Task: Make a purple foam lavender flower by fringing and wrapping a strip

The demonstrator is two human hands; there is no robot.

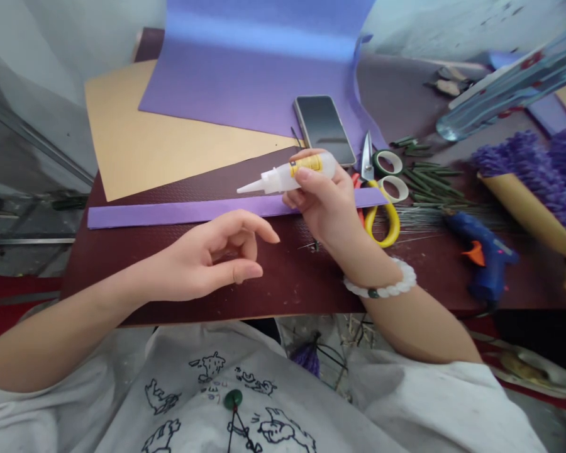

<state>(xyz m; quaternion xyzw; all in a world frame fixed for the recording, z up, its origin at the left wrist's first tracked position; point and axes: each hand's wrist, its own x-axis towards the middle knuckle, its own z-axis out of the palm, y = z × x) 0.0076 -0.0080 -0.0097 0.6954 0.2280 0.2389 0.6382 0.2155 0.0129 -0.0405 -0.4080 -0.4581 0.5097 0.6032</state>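
Right fingers point(317, 182) are clamping a bottle point(281, 179); left fingers point(249, 221) are curling apart, empty; beyond them, a purple strip point(179, 212) is lying seemingly cut but unattached.

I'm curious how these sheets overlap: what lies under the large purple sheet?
Beneath the large purple sheet, a flat tan paper sheet shows along its left and near edges, on the dark-red tabletop. How far it continues underneath is covered.

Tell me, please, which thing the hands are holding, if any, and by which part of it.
The right hand holds a nozzle-tipped squeeze bottle by its body, around the yellow label. The left hand holds nothing visible.
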